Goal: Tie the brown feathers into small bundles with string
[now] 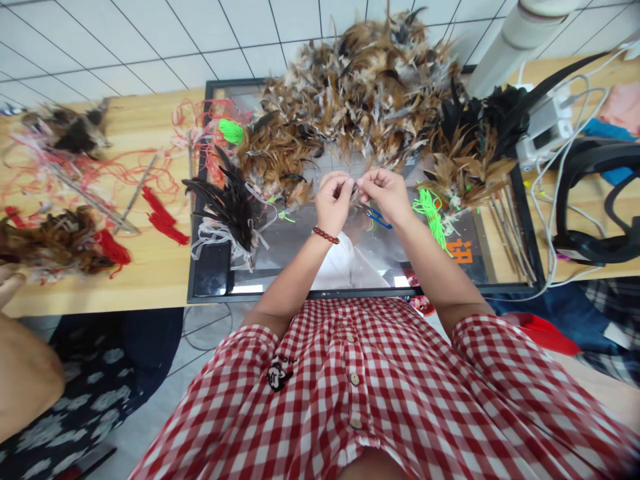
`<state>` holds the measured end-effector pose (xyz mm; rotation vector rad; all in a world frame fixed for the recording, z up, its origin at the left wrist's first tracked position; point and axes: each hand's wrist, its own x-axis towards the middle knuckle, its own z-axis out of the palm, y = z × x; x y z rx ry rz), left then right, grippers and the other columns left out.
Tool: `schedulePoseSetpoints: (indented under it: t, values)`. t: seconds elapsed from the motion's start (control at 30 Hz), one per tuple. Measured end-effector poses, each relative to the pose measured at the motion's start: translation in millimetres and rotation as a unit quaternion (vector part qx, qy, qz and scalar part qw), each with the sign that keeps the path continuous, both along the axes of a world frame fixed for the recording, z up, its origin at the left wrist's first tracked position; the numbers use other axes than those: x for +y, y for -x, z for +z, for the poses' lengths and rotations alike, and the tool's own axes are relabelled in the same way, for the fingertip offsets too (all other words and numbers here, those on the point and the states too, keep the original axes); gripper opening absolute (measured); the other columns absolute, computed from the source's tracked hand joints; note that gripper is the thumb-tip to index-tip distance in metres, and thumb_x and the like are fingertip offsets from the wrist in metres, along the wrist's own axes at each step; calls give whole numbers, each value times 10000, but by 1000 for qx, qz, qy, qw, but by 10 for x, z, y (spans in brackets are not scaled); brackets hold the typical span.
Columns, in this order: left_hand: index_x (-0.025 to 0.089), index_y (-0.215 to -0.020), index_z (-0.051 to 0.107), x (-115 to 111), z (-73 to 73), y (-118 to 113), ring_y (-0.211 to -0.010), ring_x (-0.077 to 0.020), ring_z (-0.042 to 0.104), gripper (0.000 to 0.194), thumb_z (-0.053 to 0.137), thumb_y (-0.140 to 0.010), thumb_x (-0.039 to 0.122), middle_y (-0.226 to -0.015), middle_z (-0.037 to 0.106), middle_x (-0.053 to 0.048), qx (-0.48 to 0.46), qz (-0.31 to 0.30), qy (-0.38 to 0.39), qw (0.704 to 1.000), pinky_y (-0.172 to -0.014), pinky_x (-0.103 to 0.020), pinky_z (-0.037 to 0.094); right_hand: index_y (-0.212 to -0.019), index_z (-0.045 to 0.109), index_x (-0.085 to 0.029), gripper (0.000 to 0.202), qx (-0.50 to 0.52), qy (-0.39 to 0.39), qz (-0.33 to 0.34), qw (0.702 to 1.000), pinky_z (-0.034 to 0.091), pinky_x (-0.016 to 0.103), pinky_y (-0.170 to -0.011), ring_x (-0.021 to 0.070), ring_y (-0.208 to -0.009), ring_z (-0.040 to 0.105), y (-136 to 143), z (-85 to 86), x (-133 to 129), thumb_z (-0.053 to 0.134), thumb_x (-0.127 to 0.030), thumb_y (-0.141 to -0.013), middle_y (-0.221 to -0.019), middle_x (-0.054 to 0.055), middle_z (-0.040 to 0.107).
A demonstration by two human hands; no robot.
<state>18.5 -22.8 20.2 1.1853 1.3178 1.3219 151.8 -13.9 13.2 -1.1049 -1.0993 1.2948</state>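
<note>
My left hand (333, 195) and my right hand (386, 193) meet fingertip to fingertip over a dark glossy board (295, 267). Both are closed in a pinch on a small dark feather (355, 189), mostly hidden by the fingers. Just under my right hand lies a blue-handled tool (379, 219), partly covered. Beyond my hands rises a large heap of brown feathers (370, 87). Left of them are a smaller brown feather pile (280, 150) and a bundle of black feathers (233, 203). A bright green bundle of string (433, 217) rests beside my right wrist.
Thin sticks (513, 230) lie at the board's right side, near white cables (550, 220) and a black frame-like object (595, 200). On the left are red string (163, 217), feathers (60, 243) and another person's hand (9, 283). A white pipe (520, 43) stands behind.
</note>
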Motion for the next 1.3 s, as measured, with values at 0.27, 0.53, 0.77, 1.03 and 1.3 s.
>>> schedulePoseSetpoints:
  t: [0.27,0.53,0.77,1.03,1.3]
  values:
    - [202,-853,736,-134,42,106,-1178,-228,680,144,707,-897,336,-1172,716,-113,162,-52,-127,977,-970,-308,546,-777,507,-243,571,62,14,-72,995,513,195,-510,71,-525,585,100,-99,-14,846,-694,-688,-642,-68,624]
    - [213,-828,676,-32,72,-17,-668,-94,660,263,729,-899,461,-904,759,-39,-56,-2,9,998,-562,-219,493,-836,593,-250,489,-24,-73,-94,993,541,254,-636,111,-644,627,184,-106,-98,746,-713,-797,-722,-36,624]
    - [202,-772,552,30,141,3,-421,-8,400,371,750,-888,494,-753,711,21,-170,-28,106,979,-375,-180,275,-860,715,-251,382,-264,-242,-61,932,562,376,-870,199,-850,682,63,-37,-191,573,-586,-976,-841,41,728]
    - [197,-731,485,99,221,108,-435,-3,429,403,795,-864,418,-621,539,70,-215,-60,198,954,-374,-137,274,-948,760,-272,268,-250,-242,-30,937,578,385,-885,208,-877,724,-51,-77,-80,603,-487,-973,-911,39,785]
    - [153,-795,580,57,224,83,-407,16,403,203,766,-870,180,-591,578,72,-227,-96,276,929,-368,-113,196,-889,728,-227,192,-314,-275,-14,909,556,351,-822,186,-813,682,-323,-27,25,714,-418,-896,-845,18,742]
